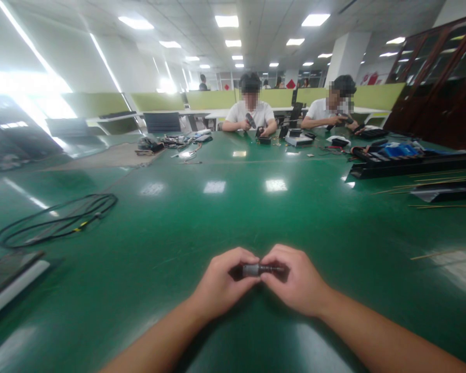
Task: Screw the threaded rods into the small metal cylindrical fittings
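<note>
A small cylindrical metal part (252, 270), smooth grey on the left with a darker, ridged, narrower section on the right, lies level between my hands near the front of the green table (171, 223). My left hand (224, 280) grips its smooth end, thumb below and fingers above. Around the ridged end, my right hand (298, 280) is closed in the same way. The fingertips of both hands nearly meet at the middle of the part.
Coiled black cable (58, 220) lies at left, above a flat dark device (11, 274). Across the table, two people hold tools among scattered parts. Black trays (415, 165), blue items (398, 150) and thin rods (442, 206) are at right.
</note>
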Demonstrator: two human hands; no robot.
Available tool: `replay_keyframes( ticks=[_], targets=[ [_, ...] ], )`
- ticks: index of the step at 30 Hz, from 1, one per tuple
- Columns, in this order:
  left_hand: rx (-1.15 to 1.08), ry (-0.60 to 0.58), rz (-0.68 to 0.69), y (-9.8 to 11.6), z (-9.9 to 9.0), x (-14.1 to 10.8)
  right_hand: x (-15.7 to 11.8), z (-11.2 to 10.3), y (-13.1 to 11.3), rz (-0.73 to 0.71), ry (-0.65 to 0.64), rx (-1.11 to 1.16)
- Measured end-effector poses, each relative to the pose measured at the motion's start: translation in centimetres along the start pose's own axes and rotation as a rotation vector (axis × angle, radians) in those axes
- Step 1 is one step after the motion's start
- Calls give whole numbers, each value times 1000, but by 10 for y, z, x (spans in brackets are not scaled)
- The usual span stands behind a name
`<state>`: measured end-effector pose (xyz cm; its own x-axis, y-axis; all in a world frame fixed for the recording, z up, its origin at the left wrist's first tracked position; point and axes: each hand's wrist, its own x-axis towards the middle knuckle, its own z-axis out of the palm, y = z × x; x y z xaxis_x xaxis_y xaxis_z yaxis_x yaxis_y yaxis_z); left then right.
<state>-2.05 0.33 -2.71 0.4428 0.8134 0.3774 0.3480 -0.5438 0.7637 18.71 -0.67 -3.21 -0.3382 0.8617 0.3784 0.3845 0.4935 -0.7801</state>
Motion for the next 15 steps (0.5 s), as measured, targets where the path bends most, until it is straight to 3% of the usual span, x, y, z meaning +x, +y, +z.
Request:
replay_keyframes(
  ticks=[15],
  targets=[
    [15, 6, 30, -4, 0, -1, 0, 0, 0, 7, 4, -9]
  ],
)
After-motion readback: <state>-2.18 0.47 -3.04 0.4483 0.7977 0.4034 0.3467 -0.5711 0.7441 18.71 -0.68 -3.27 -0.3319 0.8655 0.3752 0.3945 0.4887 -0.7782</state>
